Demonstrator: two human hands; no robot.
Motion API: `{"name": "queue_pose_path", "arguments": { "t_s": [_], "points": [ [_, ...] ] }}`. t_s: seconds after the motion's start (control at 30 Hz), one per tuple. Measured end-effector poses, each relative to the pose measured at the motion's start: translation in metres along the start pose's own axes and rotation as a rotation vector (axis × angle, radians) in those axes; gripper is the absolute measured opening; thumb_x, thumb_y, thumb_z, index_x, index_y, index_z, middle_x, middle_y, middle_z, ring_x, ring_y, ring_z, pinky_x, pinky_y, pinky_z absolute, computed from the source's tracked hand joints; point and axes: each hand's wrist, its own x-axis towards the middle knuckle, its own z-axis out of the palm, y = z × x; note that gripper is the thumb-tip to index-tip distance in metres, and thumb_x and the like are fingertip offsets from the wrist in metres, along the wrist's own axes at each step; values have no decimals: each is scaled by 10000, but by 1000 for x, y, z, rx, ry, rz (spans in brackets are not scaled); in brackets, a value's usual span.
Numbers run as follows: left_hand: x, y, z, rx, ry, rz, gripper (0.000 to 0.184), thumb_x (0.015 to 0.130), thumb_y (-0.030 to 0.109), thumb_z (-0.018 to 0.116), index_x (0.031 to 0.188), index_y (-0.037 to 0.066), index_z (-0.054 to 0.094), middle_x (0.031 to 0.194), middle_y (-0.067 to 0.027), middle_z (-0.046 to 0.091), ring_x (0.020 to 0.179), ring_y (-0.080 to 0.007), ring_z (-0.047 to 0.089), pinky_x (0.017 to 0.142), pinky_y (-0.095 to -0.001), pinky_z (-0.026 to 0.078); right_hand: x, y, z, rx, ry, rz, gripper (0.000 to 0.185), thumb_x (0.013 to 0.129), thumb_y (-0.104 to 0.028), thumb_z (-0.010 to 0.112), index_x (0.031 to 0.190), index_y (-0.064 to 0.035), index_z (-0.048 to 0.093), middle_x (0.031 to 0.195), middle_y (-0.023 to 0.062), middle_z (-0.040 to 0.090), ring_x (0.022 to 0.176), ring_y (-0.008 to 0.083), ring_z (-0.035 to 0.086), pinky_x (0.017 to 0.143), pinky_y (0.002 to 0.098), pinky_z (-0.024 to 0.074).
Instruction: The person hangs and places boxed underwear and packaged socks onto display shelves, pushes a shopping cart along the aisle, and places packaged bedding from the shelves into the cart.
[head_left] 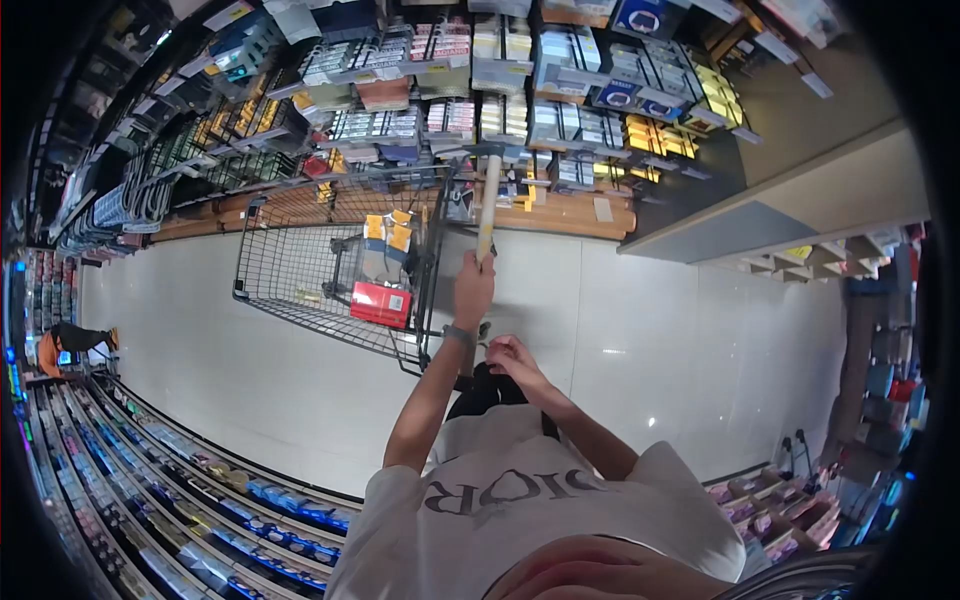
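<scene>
The shopping cart (435, 240) stands on the pale floor (620, 330), its handle (488, 205) at the side nearest to the person. The left hand (474, 288) is closed around the nearer part of this handle, which seems a reason for the straight arm: one hand can guide the cart so. The right hand (512, 358) is just beside the cart with bent fingers, away from the handle; the fingertips are small and dim here, so one cannot tell whether they hold something.

Inside the cart, near its handle end, lie a red box (381, 304) and some packs with orange labels (388, 250), probably because there they are easily reached. Along the cart's far side run the shelves (470, 50) of boxed goods. Well beyond the cart's front end is another person (52, 352) in orange clothing.
</scene>
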Motion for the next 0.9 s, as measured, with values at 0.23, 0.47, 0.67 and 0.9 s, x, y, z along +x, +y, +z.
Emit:
{"name": "queue_pose_path", "arguments": {
  "t_s": [0.23, 0.47, 0.67, 0.9],
  "points": [
    [-19, -9, 44, -104, 0, 241, 310, 983, 139, 560, 1252, -4, 507, 1089, -234, 617, 1008, -351, 641, 786, -455, 514, 40, -13, -38, -222, 112, -295, 341, 906, -65, 654, 1201, -31, 487, 1104, 53, 587, 996, 135, 591, 873, 281, 489],
    [-58, -9, -66, -279, -219, 210, 222, 995, -1, 501, 1197, 10, 591, 1023, -116, 713, 939, -192, 714, 845, -303, 546, 66, -35, -40, -221, 387, -316, 202, 914, 9, 584, 1093, 0, 491, 965, 73, 599, 829, 171, 632, 754, 336, 529],
    [13, -132, -164, 186, -291, 60, 201, 959, 114, 544, 1127, 25, 609, 947, -187, 722, 873, -369, 708, 791, -427, 559, 53, -67, -28, -1224, 1046, -590, 368, 836, 76, 560, 1195, 32, 494, 1169, 200, 555, 1109, 332, 543, 986, 440, 427],
    [126, -343, -174, 442, -381, -162, 353, 876, 257, 659, 1119, 2, 642, 1017, -242, 713, 979, -431, 679, 844, -491, 543, 137, -63, 108, -857, 601, -770, 192, 829, 55, 544, 986, -43, 593, 970, 131, 605, 906, 299, 602, 793, 375, 489]
  ]
}}
